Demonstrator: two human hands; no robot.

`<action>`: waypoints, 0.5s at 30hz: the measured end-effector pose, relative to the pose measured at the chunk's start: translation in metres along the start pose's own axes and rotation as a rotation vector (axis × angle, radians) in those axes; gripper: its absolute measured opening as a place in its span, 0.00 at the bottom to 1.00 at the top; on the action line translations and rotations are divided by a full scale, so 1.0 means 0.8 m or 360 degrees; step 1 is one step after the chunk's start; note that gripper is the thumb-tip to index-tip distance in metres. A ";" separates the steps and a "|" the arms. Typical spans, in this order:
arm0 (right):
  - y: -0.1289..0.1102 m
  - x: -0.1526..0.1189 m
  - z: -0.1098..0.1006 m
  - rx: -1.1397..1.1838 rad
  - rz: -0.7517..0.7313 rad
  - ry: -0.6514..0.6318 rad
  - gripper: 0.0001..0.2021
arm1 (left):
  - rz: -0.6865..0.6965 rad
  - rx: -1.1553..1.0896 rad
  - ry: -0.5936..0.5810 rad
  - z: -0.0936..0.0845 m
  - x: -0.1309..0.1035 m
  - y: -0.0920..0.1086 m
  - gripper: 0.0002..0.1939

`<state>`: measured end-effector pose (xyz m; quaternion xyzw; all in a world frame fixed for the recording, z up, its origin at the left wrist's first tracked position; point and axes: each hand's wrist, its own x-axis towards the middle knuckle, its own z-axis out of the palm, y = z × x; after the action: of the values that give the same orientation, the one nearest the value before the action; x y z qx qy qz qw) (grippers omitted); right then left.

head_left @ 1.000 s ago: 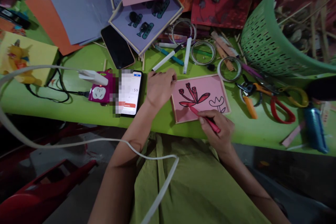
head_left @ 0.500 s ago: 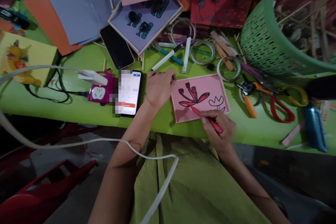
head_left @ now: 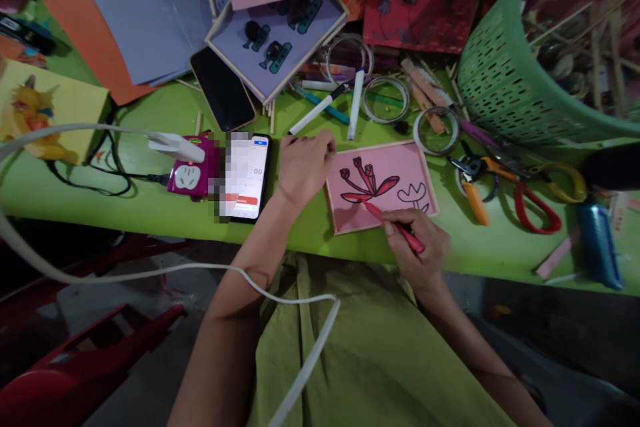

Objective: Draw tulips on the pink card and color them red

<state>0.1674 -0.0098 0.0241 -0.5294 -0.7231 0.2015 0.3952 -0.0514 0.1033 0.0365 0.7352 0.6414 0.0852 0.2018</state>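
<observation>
A red marker [head_left: 410, 239] is pinched in my right hand [head_left: 420, 247], its tip on a lower leaf of the flower drawing. The drawing fills a pink panel with a thin wooden rim [head_left: 381, 230]. Black outlines mark two plants; the left one is coloured red, while the tulip-like shape at right shows only outlines. My left hand [head_left: 305, 163] lies at the panel's upper left edge, knuckles up and fingers curled under. Its fingertips are hidden, so I cannot make out what they hold, if anything. Just left of it lies a lit phone [head_left: 255, 180].
Loose markers [head_left: 320, 109] and tape rolls [head_left: 436, 130] lie behind the panel. Pliers [head_left: 473, 187] and red-handled scissors [head_left: 537, 210] sit to its right, below a green basket [head_left: 500, 73]. A purple power socket [head_left: 190, 177] stands left. A white cable [head_left: 200, 267] crosses my left forearm.
</observation>
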 end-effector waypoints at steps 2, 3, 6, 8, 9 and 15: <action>-0.001 0.000 0.000 0.0019 0.0004 -0.0001 0.06 | 0.0012 -0.0004 0.0019 0.001 0.000 -0.001 0.09; -0.001 -0.001 0.000 0.0030 -0.0002 -0.0005 0.06 | 0.0014 -0.0004 0.0026 0.002 0.000 -0.001 0.09; -0.001 -0.001 0.000 0.0037 -0.0004 -0.0003 0.06 | 0.0007 -0.0005 0.0008 0.001 0.000 -0.001 0.10; -0.001 -0.001 0.000 0.0030 0.0001 0.0011 0.07 | -0.0004 -0.0008 -0.0022 0.000 0.000 0.000 0.10; -0.001 -0.001 -0.001 0.0027 0.0001 0.0018 0.07 | -0.0008 -0.0010 -0.0032 -0.001 0.000 0.001 0.10; 0.000 0.001 -0.001 0.0023 -0.0076 -0.0100 0.07 | -0.0020 -0.0002 -0.0021 -0.003 -0.001 0.003 0.10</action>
<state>0.1680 -0.0090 0.0246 -0.5026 -0.7462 0.2138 0.3807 -0.0505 0.1031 0.0399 0.7317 0.6446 0.0793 0.2070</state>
